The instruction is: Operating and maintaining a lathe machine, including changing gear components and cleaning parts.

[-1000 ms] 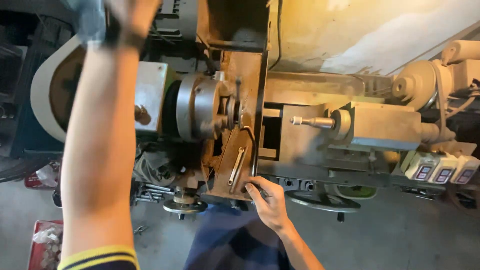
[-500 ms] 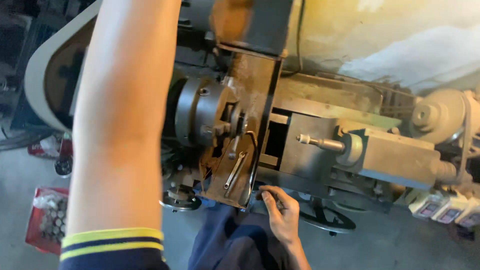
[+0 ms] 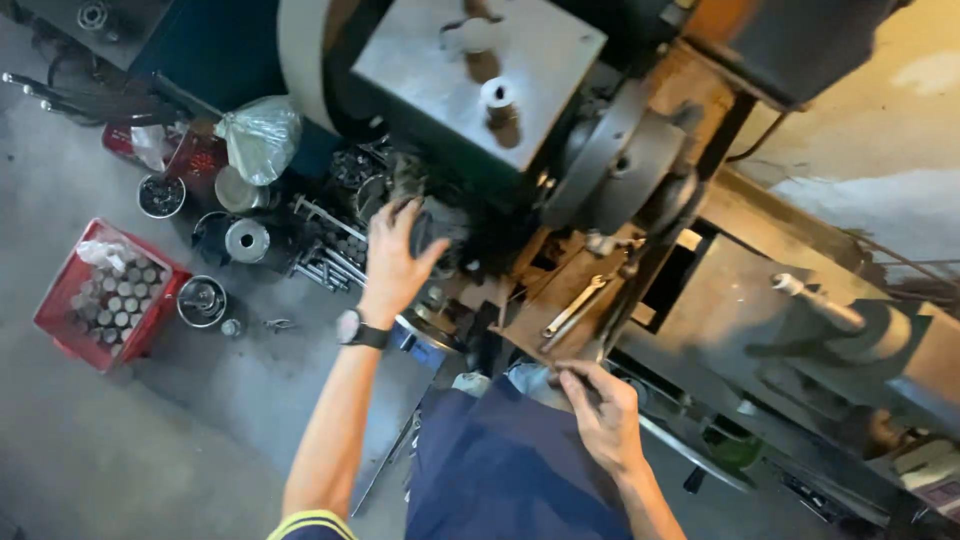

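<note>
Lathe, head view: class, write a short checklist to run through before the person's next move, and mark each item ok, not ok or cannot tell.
1. Left hand clear of the chuck: ok, it rests on a dark knob lower on the machine front.
2. Right hand clear of the chuck: ok, it is at the near edge of the machine.
3. Wrench off the machine: not ok, it lies loose on the rusty plate below the chuck.
4. Chuck stopped: cannot tell.
5. Wristwatch removed: not ok, still on the left wrist.
6. Floor tidy: not ok, red crate and tins beside the lathe.
</note>
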